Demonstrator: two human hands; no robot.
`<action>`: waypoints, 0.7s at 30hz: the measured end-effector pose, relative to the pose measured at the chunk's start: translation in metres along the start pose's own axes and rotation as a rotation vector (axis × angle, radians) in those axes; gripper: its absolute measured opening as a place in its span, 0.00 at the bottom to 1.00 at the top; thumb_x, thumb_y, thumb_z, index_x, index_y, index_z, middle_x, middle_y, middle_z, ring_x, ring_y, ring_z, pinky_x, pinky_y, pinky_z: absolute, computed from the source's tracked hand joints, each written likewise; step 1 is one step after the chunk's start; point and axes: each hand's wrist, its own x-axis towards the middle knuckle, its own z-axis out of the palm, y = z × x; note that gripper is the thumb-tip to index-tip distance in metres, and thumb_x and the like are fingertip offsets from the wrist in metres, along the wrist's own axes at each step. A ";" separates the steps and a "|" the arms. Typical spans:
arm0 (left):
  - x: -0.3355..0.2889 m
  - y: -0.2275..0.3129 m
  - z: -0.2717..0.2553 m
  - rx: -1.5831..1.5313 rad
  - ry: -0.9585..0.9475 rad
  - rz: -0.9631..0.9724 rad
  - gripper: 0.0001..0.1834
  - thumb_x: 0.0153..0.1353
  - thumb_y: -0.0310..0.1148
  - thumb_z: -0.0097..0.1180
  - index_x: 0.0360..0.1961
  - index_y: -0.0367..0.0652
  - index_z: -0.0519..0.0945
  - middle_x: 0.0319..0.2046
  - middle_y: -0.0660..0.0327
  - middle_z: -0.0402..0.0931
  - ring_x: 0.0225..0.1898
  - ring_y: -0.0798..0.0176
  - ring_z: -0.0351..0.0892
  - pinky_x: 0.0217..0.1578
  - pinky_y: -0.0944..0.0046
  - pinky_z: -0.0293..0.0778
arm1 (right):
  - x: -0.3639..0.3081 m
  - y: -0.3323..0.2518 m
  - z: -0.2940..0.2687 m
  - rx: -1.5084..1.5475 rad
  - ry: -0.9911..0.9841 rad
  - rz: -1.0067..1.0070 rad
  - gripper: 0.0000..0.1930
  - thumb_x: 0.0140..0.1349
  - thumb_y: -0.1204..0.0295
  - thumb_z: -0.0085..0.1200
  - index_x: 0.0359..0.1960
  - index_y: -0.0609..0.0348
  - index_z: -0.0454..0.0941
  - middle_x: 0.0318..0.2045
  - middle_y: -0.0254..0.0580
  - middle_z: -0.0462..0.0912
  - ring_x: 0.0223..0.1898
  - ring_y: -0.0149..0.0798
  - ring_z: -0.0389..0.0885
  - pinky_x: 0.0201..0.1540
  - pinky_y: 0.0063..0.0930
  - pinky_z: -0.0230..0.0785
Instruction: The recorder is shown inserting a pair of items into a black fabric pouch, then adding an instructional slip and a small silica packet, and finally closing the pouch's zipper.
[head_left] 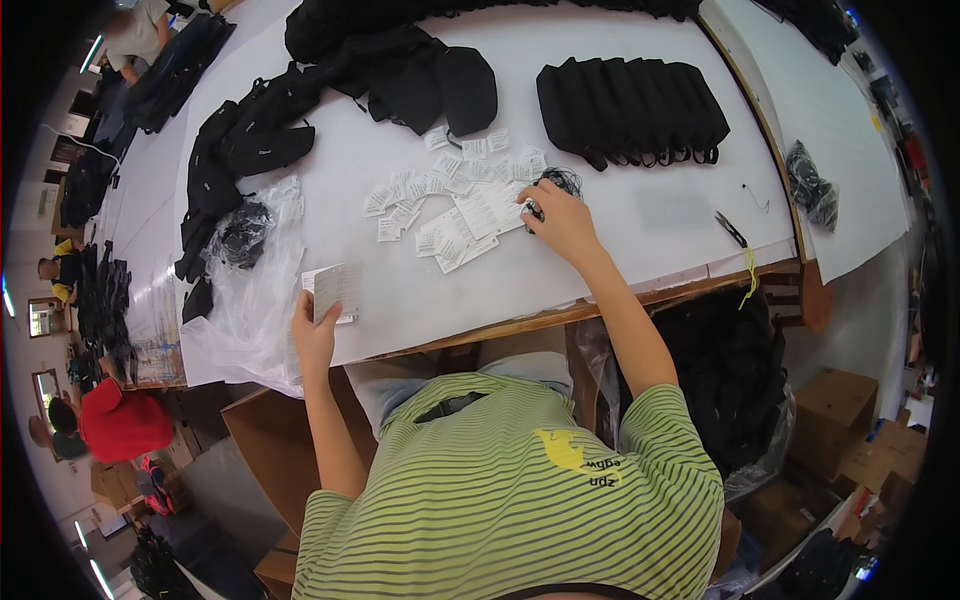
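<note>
My left hand is closed on a white printed card near the front edge of the table, with the thumb lying on its face. Farther right, my right hand reaches over the table, its fingers pinched round some thin black string at the fingertips. A tangle of black strings lies just behind that hand, partly hidden by it. To its left, white printed cards lie overlapping. Many small white labels are spread loosely around and beyond them.
Black fabric bags stand in a neat row at the back right; more black bags lie heaped at the left. A clear plastic bag rests left of my left hand. Snips lie at right. A person in red is far left.
</note>
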 end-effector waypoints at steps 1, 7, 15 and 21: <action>-0.006 0.008 0.000 -0.021 -0.010 -0.002 0.12 0.51 0.22 0.59 0.33 0.36 0.68 0.29 0.61 0.72 0.33 0.68 0.69 0.37 0.70 0.66 | 0.005 0.003 0.006 -0.040 0.017 -0.042 0.05 0.50 0.71 0.59 0.29 0.51 0.76 0.28 0.35 0.76 0.33 0.41 0.78 0.34 0.35 0.70; -0.031 0.014 0.002 -0.139 -0.117 -0.029 0.18 0.56 0.26 0.57 0.46 0.32 0.70 0.40 0.56 0.75 0.42 0.65 0.72 0.45 0.67 0.67 | 0.024 -0.005 -0.013 -0.044 -0.023 -0.057 0.04 0.51 0.70 0.60 0.25 0.54 0.78 0.25 0.34 0.75 0.27 0.37 0.75 0.31 0.30 0.67; -0.032 0.012 0.007 -0.264 -0.177 -0.052 0.24 0.64 0.28 0.47 0.60 0.30 0.63 0.53 0.54 0.70 0.53 0.62 0.67 0.56 0.66 0.61 | 0.011 -0.069 -0.074 0.632 0.242 -0.015 0.05 0.53 0.72 0.62 0.27 0.57 0.78 0.27 0.26 0.76 0.20 0.22 0.64 0.24 0.15 0.57; -0.032 0.022 0.021 -0.400 -0.163 -0.056 0.21 0.66 0.30 0.44 0.58 0.32 0.65 0.52 0.55 0.70 0.55 0.63 0.66 0.58 0.66 0.57 | -0.041 -0.024 -0.031 0.698 0.102 0.411 0.07 0.52 0.72 0.61 0.33 0.56 0.78 0.29 0.28 0.75 0.21 0.24 0.66 0.25 0.17 0.60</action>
